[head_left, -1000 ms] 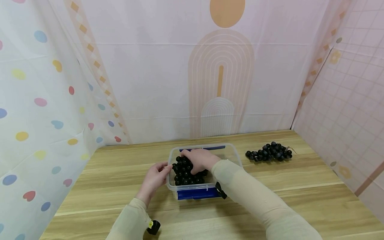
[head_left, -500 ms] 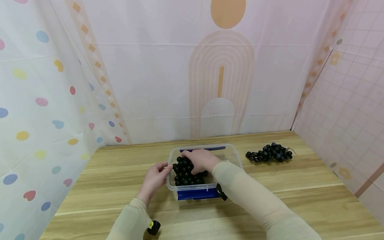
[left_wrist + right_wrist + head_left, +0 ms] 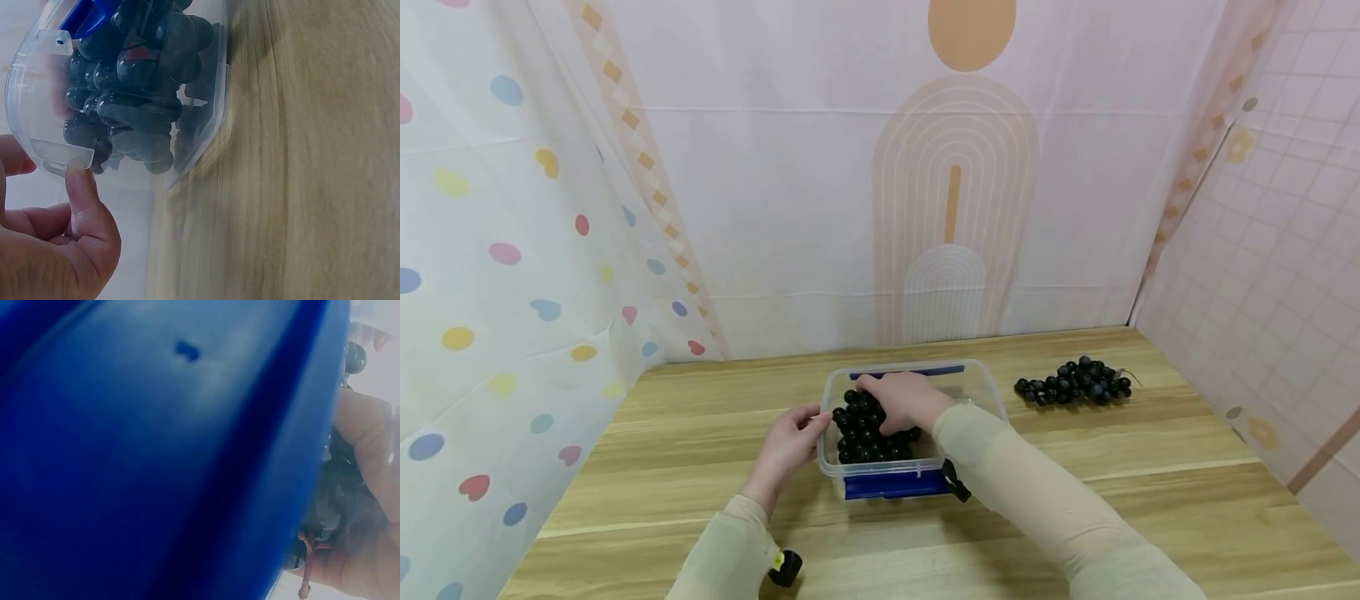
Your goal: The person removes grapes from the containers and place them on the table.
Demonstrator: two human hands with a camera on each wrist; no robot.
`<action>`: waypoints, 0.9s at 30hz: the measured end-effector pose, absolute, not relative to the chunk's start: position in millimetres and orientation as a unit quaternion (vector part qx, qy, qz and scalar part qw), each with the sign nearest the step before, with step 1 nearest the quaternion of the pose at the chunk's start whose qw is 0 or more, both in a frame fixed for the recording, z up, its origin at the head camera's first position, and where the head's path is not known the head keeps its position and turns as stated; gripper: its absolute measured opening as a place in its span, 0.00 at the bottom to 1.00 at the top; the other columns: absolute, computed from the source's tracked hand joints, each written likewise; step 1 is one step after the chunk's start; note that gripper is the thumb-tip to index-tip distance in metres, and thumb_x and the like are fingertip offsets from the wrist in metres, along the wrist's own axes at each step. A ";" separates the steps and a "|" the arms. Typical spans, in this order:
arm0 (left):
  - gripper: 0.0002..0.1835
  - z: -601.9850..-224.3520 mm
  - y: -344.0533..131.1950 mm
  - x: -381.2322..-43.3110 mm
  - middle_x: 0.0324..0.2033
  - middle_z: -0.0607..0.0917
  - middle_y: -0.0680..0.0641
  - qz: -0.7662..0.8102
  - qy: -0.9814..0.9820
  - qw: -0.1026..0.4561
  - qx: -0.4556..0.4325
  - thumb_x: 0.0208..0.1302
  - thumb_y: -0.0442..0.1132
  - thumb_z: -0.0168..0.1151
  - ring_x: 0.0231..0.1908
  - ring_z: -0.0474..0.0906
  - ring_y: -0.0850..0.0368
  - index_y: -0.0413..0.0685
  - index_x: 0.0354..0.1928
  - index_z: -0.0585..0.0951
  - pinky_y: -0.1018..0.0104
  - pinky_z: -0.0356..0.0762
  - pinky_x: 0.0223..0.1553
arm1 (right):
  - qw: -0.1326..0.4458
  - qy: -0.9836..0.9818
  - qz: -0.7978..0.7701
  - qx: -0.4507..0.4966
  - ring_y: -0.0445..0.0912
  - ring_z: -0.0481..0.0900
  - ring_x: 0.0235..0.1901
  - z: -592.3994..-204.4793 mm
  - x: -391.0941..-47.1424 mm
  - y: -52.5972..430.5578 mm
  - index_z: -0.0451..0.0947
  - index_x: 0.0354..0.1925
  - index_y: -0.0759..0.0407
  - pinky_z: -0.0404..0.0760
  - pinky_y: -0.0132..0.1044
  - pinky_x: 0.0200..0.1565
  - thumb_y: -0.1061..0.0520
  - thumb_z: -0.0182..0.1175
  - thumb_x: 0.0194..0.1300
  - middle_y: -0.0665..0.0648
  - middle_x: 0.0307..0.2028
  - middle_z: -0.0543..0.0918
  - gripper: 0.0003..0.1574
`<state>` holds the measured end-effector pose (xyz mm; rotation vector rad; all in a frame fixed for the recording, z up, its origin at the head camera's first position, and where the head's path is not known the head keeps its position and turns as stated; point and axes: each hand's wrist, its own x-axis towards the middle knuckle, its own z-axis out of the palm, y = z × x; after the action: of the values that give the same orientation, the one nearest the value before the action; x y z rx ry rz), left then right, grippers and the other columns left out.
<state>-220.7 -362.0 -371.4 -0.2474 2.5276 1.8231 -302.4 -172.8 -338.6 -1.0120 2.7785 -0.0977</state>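
A clear plastic food box with blue clips stands without a lid on the table. Inside, toward its left side, lies a bunch of dark grapes. My right hand reaches over the front rim and grips this bunch from above; its fingertips are hidden among the grapes. My left hand pinches the box's left rim, its thumb against the outer wall in the left wrist view. A blue clip fills most of the right wrist view, with part of the right hand and a brown stem seen through the wall.
A second bunch of dark grapes lies on the wooden table, to the right of the box. Patterned curtains hang behind the table and along both sides.
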 end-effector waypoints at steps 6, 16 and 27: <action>0.24 -371.0 -361.6 -220.1 0.46 0.79 0.35 0.580 0.811 0.006 -0.079 0.73 0.40 0.57 0.40 0.78 0.48 0.29 0.62 0.73 0.68 0.76 0.35 | 0.085 0.936 -0.036 -0.341 0.46 0.81 0.40 -339.0 -302.0 -170.5 0.64 0.69 0.42 0.80 0.40 0.42 0.50 0.73 0.58 0.51 0.45 0.83 0.45; 0.26 -368.6 -361.1 -218.8 0.43 0.79 0.40 0.579 0.812 0.002 -0.076 0.72 0.42 0.59 0.37 0.77 0.52 0.28 0.63 0.72 0.68 0.76 0.33 | 0.089 0.935 -0.069 -0.336 0.46 0.81 0.43 -338.8 -304.5 -163.5 0.65 0.68 0.44 0.79 0.41 0.44 0.52 0.73 0.58 0.53 0.50 0.82 0.43; 0.27 -369.4 -360.9 -219.8 0.44 0.80 0.37 0.577 0.814 -0.001 -0.070 0.72 0.42 0.59 0.36 0.77 0.53 0.26 0.62 0.72 0.67 0.76 0.32 | 0.101 0.932 -0.094 -0.335 0.43 0.76 0.31 -337.3 -305.4 -158.1 0.65 0.67 0.46 0.77 0.39 0.38 0.54 0.73 0.56 0.49 0.39 0.81 0.44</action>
<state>-219.8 -360.9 -369.4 -0.2215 2.5586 1.8126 -305.4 -158.1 -337.3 -0.9901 2.7529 -0.2770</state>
